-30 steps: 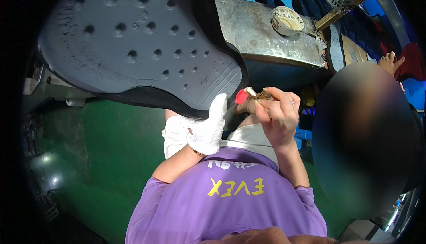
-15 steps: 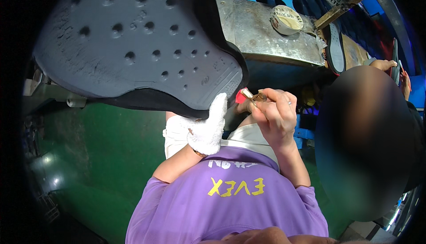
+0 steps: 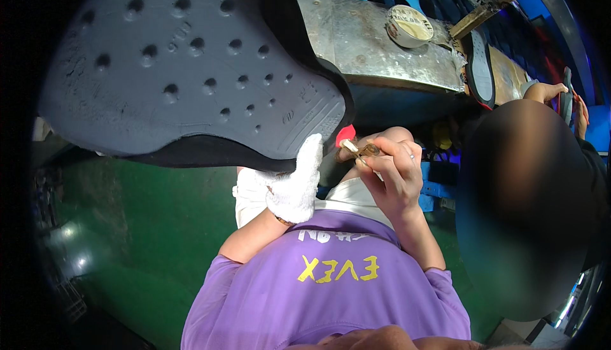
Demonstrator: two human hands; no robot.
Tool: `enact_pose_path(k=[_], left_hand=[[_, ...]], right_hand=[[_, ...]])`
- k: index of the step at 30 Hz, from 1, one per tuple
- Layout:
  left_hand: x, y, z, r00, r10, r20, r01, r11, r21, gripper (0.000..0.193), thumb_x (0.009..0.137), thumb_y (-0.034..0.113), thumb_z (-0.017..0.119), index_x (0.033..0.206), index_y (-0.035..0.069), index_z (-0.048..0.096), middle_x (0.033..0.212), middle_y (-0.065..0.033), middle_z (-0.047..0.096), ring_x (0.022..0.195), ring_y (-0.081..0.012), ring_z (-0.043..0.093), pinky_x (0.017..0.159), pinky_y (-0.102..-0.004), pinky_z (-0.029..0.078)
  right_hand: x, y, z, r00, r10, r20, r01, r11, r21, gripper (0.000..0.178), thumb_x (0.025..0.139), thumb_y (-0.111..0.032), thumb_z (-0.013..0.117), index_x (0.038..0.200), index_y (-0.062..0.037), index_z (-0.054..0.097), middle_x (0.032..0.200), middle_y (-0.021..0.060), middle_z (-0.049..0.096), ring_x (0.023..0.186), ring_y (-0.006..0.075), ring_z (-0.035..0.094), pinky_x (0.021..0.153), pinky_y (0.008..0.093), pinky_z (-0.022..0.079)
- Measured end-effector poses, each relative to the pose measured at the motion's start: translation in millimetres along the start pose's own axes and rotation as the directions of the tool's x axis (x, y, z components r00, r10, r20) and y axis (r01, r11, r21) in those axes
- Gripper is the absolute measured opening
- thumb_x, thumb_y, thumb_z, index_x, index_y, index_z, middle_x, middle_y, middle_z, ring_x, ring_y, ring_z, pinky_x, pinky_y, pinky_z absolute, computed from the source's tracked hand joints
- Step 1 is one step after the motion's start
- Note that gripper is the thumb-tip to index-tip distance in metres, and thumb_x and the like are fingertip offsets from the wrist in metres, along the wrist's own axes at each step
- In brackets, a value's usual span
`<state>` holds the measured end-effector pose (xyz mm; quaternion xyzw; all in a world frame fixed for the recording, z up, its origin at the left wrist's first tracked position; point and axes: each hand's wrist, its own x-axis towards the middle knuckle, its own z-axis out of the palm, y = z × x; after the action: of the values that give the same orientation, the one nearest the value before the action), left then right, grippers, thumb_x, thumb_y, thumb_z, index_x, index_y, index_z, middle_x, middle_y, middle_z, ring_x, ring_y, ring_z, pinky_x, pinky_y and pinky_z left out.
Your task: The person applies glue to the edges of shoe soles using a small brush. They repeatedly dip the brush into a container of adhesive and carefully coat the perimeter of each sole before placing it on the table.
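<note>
A big grey sole-shaped pad with rows of round dimples and a raised black rim fills the upper left. My left hand, in a white knitted glove, grips its narrow end, thumb on the grey face and the other fingers hidden beneath. Bare, with a ring on one finger, my right hand pinches a small brush with a brown handle and a red tip. That tip is close to the black rim at the narrow end; whether it touches, I cannot tell.
A worn metal bench runs across ahead, holding a round tub of pale stuff. Farther right lies a similar grey pad with a black and red edge. At the right a co-worker's hands hold another piece. The floor is green.
The pad has shifted slightly left and tilted a little in my left hand. My right hand has moved slightly left and down, and more of the brush's red tip shows.
</note>
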<state>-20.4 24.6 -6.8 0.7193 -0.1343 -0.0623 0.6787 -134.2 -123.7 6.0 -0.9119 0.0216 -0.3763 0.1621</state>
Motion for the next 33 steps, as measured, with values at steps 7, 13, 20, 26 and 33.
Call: enact_pose_path(k=[7,13,20,26,33], left_hand=[[-2,-4,0,1.000,0.006,0.001,-0.006,0.996,-0.086,0.018,0.084,0.000,0.076,0.101,-0.003,0.073,0.104,-0.0089,0.070,0.089,-0.0125,0.066,0.079,-0.0272,0.053],[-2,4,1,0.999,-0.034,0.007,0.034,0.999,-0.022,0.017,0.084,0.000,0.076,0.101,-0.003,0.073,0.104,-0.0082,0.070,0.089,-0.0125,0.066,0.079,-0.0276,0.053],[-2,-7,-7,0.977,0.192,0.095,-0.206,0.963,0.175,0.020,0.088,0.007,0.074,0.106,-0.002,0.072,0.106,-0.0081,0.071,0.089,-0.0162,0.069,0.080,-0.0293,0.054],[1,-13,-11,0.919,0.350,0.180,-0.393,0.835,0.385,0.020,0.092,0.008,0.070,0.109,-0.003,0.069,0.105,-0.0086,0.071,0.090,-0.0150,0.069,0.078,-0.0254,0.055],[-2,-20,-16,0.900,0.374,0.226,-0.433,0.832,0.348,0.021,0.096,0.006,0.063,0.114,-0.004,0.068,0.113,-0.0089,0.069,0.096,-0.0143,0.068,0.085,-0.0261,0.055]], right_hand=[[-3,16,2,0.998,0.009,-0.069,-0.014,0.998,-0.066,0.028,0.076,-0.012,0.080,0.097,-0.0119,0.062,0.112,0.0095,0.065,0.084,0.0233,0.062,0.086,0.0404,0.043],[-2,10,0,0.997,-0.038,-0.063,0.032,0.995,-0.099,0.030,0.075,-0.010,0.081,0.100,-0.0116,0.063,0.113,0.0089,0.065,0.090,0.0221,0.062,0.086,0.0397,0.043],[-3,0,4,0.993,-0.116,0.011,0.116,0.990,-0.081,0.036,0.072,-0.006,0.081,0.103,-0.0089,0.064,0.115,0.0087,0.062,0.082,0.0179,0.063,0.087,0.0384,0.041],[-5,-3,4,0.985,-0.168,0.027,0.169,0.984,-0.063,0.028,0.066,-0.006,0.083,0.090,-0.0068,0.068,0.110,0.0093,0.067,0.081,0.0198,0.060,0.078,0.0362,0.041],[-6,-4,-5,0.994,-0.110,-0.002,0.110,0.993,-0.029,0.029,0.065,-0.007,0.084,0.089,-0.0073,0.069,0.109,0.0090,0.069,0.087,0.0210,0.061,0.079,0.0377,0.042]])
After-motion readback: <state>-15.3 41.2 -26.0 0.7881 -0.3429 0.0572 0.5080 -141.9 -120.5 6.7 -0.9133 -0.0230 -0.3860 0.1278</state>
